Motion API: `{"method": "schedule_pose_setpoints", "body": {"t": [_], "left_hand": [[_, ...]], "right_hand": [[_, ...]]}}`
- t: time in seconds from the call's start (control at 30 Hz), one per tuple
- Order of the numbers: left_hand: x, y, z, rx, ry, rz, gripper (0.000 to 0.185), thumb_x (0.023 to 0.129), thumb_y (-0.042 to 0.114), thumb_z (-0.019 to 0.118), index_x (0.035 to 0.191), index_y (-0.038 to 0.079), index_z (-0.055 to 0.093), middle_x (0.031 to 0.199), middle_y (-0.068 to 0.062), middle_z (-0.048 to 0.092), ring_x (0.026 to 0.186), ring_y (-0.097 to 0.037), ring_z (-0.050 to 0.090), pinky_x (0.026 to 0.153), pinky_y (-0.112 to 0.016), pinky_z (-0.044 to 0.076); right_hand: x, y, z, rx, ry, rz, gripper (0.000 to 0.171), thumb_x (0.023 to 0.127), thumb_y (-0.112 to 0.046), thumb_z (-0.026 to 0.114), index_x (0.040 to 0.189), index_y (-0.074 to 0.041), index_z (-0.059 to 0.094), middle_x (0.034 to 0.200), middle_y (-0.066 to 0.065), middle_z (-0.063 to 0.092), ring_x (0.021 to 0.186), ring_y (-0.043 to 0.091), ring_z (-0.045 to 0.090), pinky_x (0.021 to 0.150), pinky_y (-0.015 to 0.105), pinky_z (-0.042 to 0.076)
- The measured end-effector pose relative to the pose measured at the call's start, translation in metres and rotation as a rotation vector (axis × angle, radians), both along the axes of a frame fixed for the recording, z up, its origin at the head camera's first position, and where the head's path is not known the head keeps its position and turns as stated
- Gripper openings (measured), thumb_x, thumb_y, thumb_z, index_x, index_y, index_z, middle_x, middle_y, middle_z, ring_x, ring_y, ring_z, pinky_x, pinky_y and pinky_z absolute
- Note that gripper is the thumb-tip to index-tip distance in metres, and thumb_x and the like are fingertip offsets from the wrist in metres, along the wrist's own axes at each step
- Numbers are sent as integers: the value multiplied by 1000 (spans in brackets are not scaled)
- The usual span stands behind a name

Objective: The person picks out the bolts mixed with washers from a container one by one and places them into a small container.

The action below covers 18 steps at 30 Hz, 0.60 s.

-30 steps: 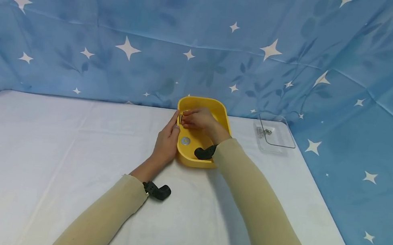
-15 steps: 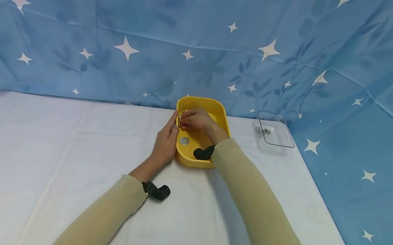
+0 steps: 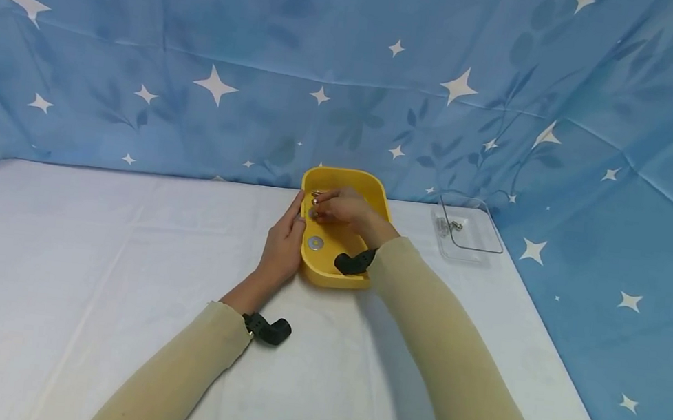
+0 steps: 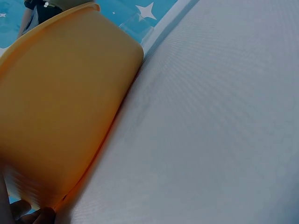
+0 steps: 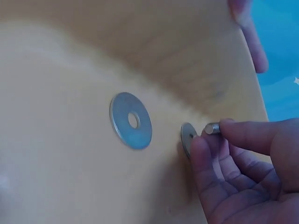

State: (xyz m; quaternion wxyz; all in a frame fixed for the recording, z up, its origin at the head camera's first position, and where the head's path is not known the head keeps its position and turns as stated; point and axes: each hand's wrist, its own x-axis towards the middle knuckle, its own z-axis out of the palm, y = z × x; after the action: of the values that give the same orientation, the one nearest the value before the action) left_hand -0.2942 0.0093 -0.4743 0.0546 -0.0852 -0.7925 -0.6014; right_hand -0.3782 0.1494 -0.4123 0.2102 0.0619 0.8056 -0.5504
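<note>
A yellow bin [image 3: 335, 280] stands at the table's back edge. Its left wall is held by my left hand [image 3: 284, 245], with the thumb at the rim and a finger along the outside. My right hand [image 3: 341, 208] is inside the bin, pinching a short silver bolt [image 5: 212, 129] between thumb and fingertips; only the bolt's end shows in the right wrist view. Just behind those fingertips is a metal washer [image 5: 187, 136], partly covered. A larger-looking flat washer [image 5: 131, 120] lies on the bin's floor, nearer the front. Another small shiny piece [image 3: 316, 193] sits near the left wall.
To the right of the bin stands a clear plastic box [image 3: 472, 243] with several small metal pieces [image 3: 456, 226] in it. A white cloth [image 3: 116, 282] covers the table. Behind hangs a blue star-patterned curtain [image 3: 260, 118].
My right hand first moves closer to the bin's left wall, then draws slightly right with the bolt. The washer behind its fingertips now shows. The left hand stays on the wall.
</note>
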Motion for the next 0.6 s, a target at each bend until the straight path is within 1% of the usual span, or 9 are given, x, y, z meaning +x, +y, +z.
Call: {"method": "schedule_pose_setpoints", "body": {"t": [0.1, 0.2, 0.3, 0.37, 0.43, 0.53, 0.6], "left_hand": [[1, -1, 1, 5, -2, -2, 56, 106, 30, 28, 162, 33, 22, 166, 5, 31, 149, -17, 39, 120, -42, 38], [1, -2, 0, 10, -4, 1, 57, 105, 29, 28, 162, 31, 22, 166, 5, 31, 147, -17, 41, 120, -43, 38], [0, -4, 0, 16, -4, 3, 57, 105, 29, 28, 162, 31, 23, 166, 5, 31, 149, -16, 39, 121, -43, 36], [0, -4, 1, 15, -3, 8, 57, 105, 30, 28, 162, 32, 23, 166, 5, 32, 151, -15, 36, 122, -42, 34], [-1, -5, 0, 8, -3, 10, 57, 105, 30, 28, 162, 33, 23, 166, 6, 31, 152, -14, 33, 124, -41, 31], [-1, -4, 0, 8, -6, -3, 57, 105, 31, 27, 162, 33, 21, 166, 9, 28, 154, -12, 29, 126, -39, 28], [-1, -4, 1, 9, -10, -12, 57, 105, 31, 27, 162, 32, 21, 167, 11, 26, 154, -11, 26, 127, -38, 25]], "right_hand": [[2, 6, 4, 3, -2, -11, 30, 98, -4, 60, 127, 5, 64, 118, 15, 64, 91, 19, 68, 97, 36, 58], [3, 14, 8, 14, 17, -7, 32, 99, -3, 59, 128, 7, 63, 117, 15, 63, 94, 20, 67, 100, 37, 56], [7, 22, 15, 22, 45, 8, 34, 99, -2, 57, 131, 8, 60, 117, 15, 62, 98, 22, 65, 103, 39, 54], [10, 29, 22, 26, 64, 26, 35, 99, -1, 56, 132, 9, 59, 119, 17, 61, 105, 26, 65, 105, 41, 53], [14, 37, 29, 36, 78, 63, 36, 100, -2, 55, 134, 10, 56, 124, 20, 59, 114, 32, 63, 107, 42, 51], [20, 52, 39, 60, 83, 109, 38, 102, -4, 53, 137, 10, 53, 134, 23, 55, 126, 39, 57, 111, 43, 49], [23, 62, 45, 76, 83, 128, 40, 103, -6, 51, 140, 9, 51, 140, 24, 52, 130, 40, 54, 112, 43, 47]]}}
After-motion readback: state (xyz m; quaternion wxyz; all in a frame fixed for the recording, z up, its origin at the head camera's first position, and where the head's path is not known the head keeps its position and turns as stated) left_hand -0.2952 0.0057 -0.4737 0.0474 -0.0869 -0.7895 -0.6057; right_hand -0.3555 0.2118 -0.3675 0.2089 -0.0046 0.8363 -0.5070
